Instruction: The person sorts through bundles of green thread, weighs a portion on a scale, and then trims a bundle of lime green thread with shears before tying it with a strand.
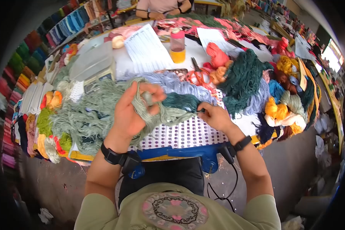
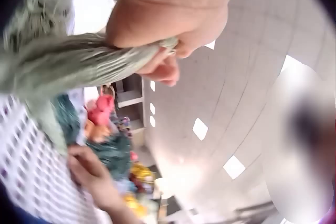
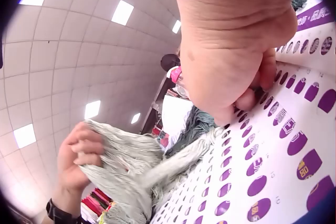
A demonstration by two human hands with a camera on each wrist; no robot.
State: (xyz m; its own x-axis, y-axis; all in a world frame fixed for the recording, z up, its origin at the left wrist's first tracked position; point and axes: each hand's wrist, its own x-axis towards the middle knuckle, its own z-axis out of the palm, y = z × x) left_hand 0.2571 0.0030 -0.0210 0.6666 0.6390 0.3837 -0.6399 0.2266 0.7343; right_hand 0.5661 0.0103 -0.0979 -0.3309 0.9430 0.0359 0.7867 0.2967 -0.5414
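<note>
A hank of pale sage-green yarn (image 1: 163, 117) stretches between the two hands over a white card (image 1: 188, 134) with rows of purple-ringed holes. My left hand (image 1: 127, 119) is raised and grips the hank's left part, with strands looped over the fingers. Low over the card, my right hand (image 1: 219, 118) pinches the hank's tapered right end with thumb and curled fingers; the fingertips are partly hidden in the right wrist view. Under the left hand lies a larger heap of the same yarn (image 1: 84, 107). A dark teal skein (image 1: 182, 102) lies just behind the stretched yarn.
Lavender yarn (image 1: 172, 82), red-handled scissors (image 1: 197, 74), a pink-lidded bottle (image 1: 177, 46) and a written sheet (image 1: 147, 48) lie or stand farther back. Dark green skeins (image 1: 243, 76) are piled right, a clear plastic box (image 1: 90, 61) left. Another person (image 1: 163, 7) sits across the table.
</note>
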